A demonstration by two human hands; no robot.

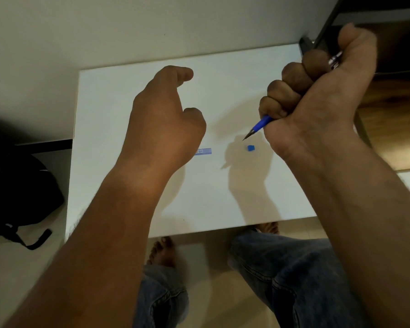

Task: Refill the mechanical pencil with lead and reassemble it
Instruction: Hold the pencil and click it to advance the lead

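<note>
The right hand point(317, 95) is wrapped in a full fist around the mechanical pencil point(260, 124), all four fingers point(291, 76) curled over the barrel and the thumb standing up behind. The blue grip section and dark metal tip poke out at the hand's seven o'clock, pointing down toward the white bench point(223, 197) without touching it. The chrome top end point(335, 60) shows out the other side of the fist, at about one o'clock. Whether that end is capped cannot be told from here.

Just below the tip, at about five o'clock from it, a small blue cap point(251, 148) sits alone on the bench. It is most likely the pencil's end piece, waiting to go back on.

The left hand point(166, 119) hovers above the bench, loosely curled, index finger crooked forward and thumb tucked near it, holding nothing that can be seen. Peeking out at its four o'clock is a slim pale-blue lead case point(204, 151), lying flat and partly hidden by the hand.

Everything here looks very light. The barrel looks like stiff plastic and metal and should tolerate a firm hold, though a fist is coarse for threading lead; a fingertip pinch near the top end would likely serve better. The leads themselves would be thin and brittle, so they probably want a gentle pinch and a straight feed. The cap is tiny and probably smooth, easy to flick away, so it is best taken by its sides between thumb and forefinger. The case is probably best pinched along its long edges.
</note>
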